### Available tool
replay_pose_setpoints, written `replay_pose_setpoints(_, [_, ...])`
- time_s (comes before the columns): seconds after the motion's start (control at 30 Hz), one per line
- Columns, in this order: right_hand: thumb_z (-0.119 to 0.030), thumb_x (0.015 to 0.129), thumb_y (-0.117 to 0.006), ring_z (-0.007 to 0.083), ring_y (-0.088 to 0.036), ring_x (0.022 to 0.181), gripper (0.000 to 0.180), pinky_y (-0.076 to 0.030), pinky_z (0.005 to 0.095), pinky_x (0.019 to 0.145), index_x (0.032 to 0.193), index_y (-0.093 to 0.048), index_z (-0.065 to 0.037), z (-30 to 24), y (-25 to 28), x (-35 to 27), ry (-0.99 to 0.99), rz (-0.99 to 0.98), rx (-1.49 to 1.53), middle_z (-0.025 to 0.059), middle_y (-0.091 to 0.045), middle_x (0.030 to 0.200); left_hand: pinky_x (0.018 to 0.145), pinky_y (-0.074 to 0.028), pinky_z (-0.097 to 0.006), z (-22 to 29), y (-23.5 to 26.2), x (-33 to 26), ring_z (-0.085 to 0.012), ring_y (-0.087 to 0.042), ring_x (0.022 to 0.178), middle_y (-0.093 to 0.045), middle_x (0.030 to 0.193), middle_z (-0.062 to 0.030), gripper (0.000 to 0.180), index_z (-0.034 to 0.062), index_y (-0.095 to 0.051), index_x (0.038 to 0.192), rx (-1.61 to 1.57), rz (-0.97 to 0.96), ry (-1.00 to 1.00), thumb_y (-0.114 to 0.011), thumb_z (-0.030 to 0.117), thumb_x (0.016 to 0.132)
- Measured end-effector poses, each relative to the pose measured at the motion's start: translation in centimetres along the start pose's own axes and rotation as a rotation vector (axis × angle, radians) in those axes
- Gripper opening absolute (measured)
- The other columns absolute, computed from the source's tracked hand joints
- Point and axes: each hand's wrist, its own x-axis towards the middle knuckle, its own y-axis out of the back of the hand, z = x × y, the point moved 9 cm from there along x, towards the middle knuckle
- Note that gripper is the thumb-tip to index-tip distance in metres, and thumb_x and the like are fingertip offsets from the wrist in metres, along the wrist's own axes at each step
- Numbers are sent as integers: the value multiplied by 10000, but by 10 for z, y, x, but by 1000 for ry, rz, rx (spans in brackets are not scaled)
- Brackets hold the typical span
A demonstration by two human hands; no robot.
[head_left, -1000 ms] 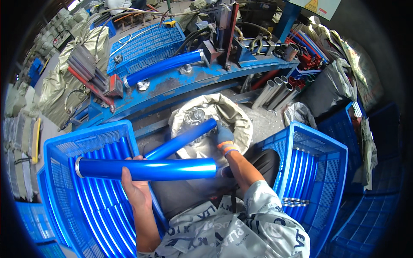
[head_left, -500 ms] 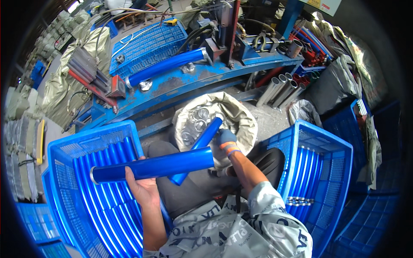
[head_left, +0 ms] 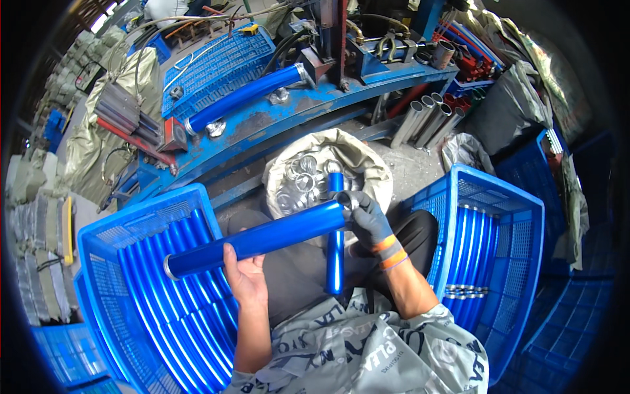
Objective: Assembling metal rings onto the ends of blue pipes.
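A glossy blue tube (head_left: 262, 238) lies slantwise in front of me, with a silver ring (head_left: 168, 266) on its left end. My left hand (head_left: 248, 276), bare, is closed around it from below near the middle. At the tube's right end, my right hand (head_left: 369, 220), in a dark glove with an orange cuff, pinches a silver metal ring (head_left: 348, 199). Whether that ring sits on the tube's rim I cannot tell. Behind the held tube, a thinner blue tube (head_left: 335, 262) leans from my lap toward a pale sack (head_left: 373, 161) with loose metal rings (head_left: 305, 182).
Blue crates with blue tubes stand at the left (head_left: 92, 269) and right (head_left: 525, 217). Ahead is a blue workbench (head_left: 256, 125), where another blue tube (head_left: 243, 98) lies between two end blocks. Several bare metal tubes (head_left: 426, 121) stand beyond the sack.
My right hand has come back from the sack to the held tube's right end with a metal ring. The held tube shifted right; the thinner tube swung more upright.
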Motion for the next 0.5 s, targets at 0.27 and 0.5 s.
replay_pose_setpoints(0.27, [76, 980, -779, 220, -713, 1389, 709, -557, 378, 1233, 1654, -563, 47, -23, -25, -16, 49, 25, -116, 138, -710, 1543, 1155, -600, -561, 14, -4, -9, -353, -722, 1374, -725, 1494, -182, 488, 73, -664, 1494, 27, -28, -72, -729, 427, 1165])
replay_pose_setpoints(0.5, [72, 991, -820, 175, -685, 1393, 699, -524, 358, 1227, 1655, -604, 45, -28, -29, -15, 24, 79, -203, 82, -724, 1545, 1151, -597, -571, 12, -6, -2, -342, -710, 1387, -724, 1495, -162, 526, 86, -664, 1491, 69, -32, -84, -769, 457, 1133])
